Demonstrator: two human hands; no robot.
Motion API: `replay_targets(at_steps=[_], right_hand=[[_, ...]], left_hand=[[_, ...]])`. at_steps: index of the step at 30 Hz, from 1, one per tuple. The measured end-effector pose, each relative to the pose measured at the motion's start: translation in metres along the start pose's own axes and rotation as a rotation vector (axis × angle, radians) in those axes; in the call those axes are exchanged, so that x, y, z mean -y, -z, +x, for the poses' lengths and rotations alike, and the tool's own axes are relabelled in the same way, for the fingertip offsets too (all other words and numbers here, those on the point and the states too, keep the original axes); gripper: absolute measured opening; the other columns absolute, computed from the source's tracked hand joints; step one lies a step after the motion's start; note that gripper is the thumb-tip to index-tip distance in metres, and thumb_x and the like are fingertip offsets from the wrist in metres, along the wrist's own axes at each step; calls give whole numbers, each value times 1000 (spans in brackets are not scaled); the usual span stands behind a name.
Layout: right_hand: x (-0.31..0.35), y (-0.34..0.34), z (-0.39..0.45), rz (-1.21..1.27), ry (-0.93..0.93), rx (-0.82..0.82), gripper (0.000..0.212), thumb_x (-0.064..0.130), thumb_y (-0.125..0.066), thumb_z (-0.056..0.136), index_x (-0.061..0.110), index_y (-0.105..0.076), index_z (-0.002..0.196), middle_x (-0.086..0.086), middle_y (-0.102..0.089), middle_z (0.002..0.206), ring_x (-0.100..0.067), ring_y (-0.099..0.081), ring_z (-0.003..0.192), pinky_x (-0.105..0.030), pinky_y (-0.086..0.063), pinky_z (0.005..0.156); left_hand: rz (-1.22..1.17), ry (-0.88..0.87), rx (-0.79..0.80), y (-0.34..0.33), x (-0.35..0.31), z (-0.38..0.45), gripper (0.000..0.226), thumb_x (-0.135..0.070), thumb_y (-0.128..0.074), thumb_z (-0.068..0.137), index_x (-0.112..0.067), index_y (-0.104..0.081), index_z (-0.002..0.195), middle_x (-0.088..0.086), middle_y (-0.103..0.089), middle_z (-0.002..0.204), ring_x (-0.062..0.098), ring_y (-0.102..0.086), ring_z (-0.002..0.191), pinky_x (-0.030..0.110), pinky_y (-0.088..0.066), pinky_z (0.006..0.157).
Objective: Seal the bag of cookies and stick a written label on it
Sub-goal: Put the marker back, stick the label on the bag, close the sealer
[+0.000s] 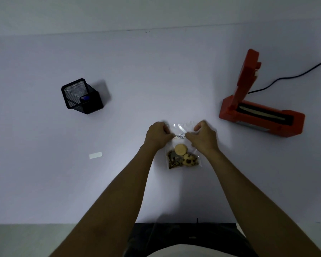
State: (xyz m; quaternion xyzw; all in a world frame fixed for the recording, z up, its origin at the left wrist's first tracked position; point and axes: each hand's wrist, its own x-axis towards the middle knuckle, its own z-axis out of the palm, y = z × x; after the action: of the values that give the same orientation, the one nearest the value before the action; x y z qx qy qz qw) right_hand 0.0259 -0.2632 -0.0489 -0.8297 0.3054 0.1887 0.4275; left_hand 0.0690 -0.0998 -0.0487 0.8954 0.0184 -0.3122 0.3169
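A clear plastic bag (182, 127) lies flat on the white table in front of me, with three cookies (183, 156) in its near end. A small white written label (180, 136) lies across the bag's middle. My left hand (157, 135) presses on the label's left end with curled fingers. My right hand (204, 136) presses on the label's right end, thumb and fingertips on the bag. Both hands hide the bag's side edges.
A red heat sealer (259, 115) stands at the right with its arm raised and a black cord (289, 76) running off right. A black mesh pen holder (82, 96) with a pen stands at the left. A blank white strip (95, 155) lies nearer left.
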Motion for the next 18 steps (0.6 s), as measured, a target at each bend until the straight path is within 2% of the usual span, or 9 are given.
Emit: replay_targets(at_steps=[4,10,14,18], right_hand=[[-2,-4,2,-5,4,-12,29,23,-73,70,18,-46,79,-10,-68,80,-29,-68,68,-34,-54,61],[-6,-2,4,8,23,-11,24,19,-70,77,15,-48,82,-11,-68,80,-29,-69,64,-29,-50,51],[-4,-1,4,17,17,-2,20,18,-69,80,14,-50,83,-9,-68,80,-24,-69,60,-16,-43,40],[0,7,-4,95,21,44,10,18,-63,87,16,-53,84,-5,-68,82,-14,-66,60,-9,-41,44]], left_hand=[[2,-1,5,-1,2,2,21,-28,-72,82,-9,-63,76,8,-65,80,17,-53,73,26,-38,68],[29,12,-3,-2,-1,2,20,-25,-71,83,-15,-57,71,5,-62,77,17,-53,72,25,-37,67],[19,12,-7,-3,0,2,22,-24,-70,83,-15,-57,70,2,-59,74,19,-55,73,25,-36,67],[-46,-110,-75,-1,4,-11,37,-35,-60,91,-10,-52,65,0,-54,64,14,-48,60,28,-39,60]])
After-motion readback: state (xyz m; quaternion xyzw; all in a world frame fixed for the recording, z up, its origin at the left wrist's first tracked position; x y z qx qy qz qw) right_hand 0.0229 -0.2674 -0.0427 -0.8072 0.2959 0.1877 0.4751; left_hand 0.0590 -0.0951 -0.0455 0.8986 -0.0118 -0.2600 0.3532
